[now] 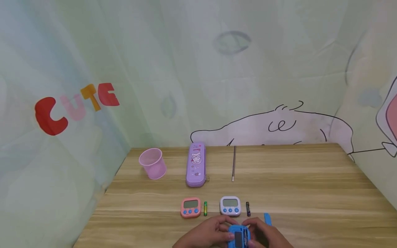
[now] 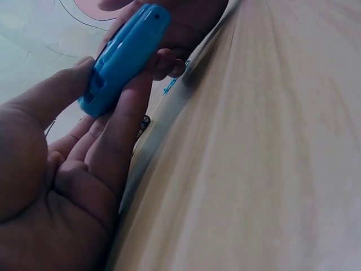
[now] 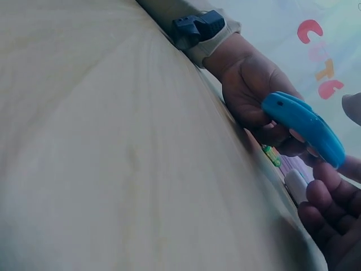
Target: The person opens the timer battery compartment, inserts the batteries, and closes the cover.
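Note:
A blue digital timer (image 1: 234,237) is held up over the near side of the table, back facing up, with a dark battery (image 1: 246,237) in its open slot. My left hand (image 1: 207,234) grips its left side between thumb and fingers. My right hand (image 1: 266,234) is at its right side, fingertips on the edge and thumb beside the slot. In the right wrist view the timer (image 3: 307,127) appears edge-on, with the right fingers (image 3: 333,195) under its lower end. A blue battery cover (image 1: 267,219) lies behind the right hand, near a loose black battery (image 1: 248,209).
Farther back sit a pink timer (image 1: 190,207), a green battery (image 1: 205,208) and a white timer (image 1: 230,206). Along the table's back are a pink cup (image 1: 155,168), a purple pencil case (image 1: 196,165) and a dark pencil (image 1: 234,163). A printed curtain (image 1: 173,69) hangs behind.

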Action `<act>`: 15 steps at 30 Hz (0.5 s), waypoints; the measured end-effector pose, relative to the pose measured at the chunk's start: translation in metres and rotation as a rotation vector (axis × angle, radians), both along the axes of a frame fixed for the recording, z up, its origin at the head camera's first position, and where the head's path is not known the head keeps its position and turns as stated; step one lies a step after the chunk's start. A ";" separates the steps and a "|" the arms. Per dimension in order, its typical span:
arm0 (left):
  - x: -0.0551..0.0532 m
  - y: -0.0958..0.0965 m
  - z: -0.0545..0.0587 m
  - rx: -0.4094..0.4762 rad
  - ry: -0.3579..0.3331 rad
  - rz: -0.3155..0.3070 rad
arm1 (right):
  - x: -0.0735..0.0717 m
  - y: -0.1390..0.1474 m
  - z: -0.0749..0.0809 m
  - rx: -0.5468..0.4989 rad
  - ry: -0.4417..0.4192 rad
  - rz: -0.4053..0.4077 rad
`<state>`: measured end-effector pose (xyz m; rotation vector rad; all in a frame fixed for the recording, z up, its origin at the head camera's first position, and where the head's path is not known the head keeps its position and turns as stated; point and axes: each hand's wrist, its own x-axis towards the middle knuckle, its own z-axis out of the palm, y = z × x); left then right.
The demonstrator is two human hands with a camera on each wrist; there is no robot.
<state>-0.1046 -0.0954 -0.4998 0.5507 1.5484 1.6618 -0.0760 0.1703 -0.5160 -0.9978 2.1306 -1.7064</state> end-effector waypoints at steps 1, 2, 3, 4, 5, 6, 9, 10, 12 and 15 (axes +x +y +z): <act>0.000 0.000 0.000 0.006 0.003 0.000 | 0.000 0.001 0.000 -0.008 0.026 -0.007; 0.000 0.000 0.000 0.013 0.004 0.000 | 0.001 0.002 -0.001 -0.015 0.052 -0.015; 0.001 0.000 0.000 0.019 0.000 -0.001 | 0.001 0.004 0.000 -0.022 0.067 -0.024; 0.001 0.000 0.001 0.021 -0.002 0.001 | 0.002 0.005 0.000 -0.024 0.090 -0.039; 0.001 0.000 0.001 0.027 -0.004 0.003 | 0.002 0.007 0.000 -0.013 0.113 -0.063; 0.001 0.000 0.001 0.030 -0.009 0.004 | 0.003 0.008 0.001 0.007 0.108 -0.091; 0.001 -0.001 0.001 0.027 -0.021 0.006 | 0.004 0.014 0.008 0.112 0.042 -0.176; 0.001 -0.001 0.001 0.025 -0.022 0.007 | 0.004 0.015 0.010 0.159 0.035 -0.218; 0.001 -0.001 0.001 0.024 -0.026 0.005 | 0.004 0.017 0.014 0.240 0.001 -0.301; 0.001 -0.001 0.003 0.026 -0.033 -0.001 | 0.003 0.016 0.016 0.325 0.041 -0.438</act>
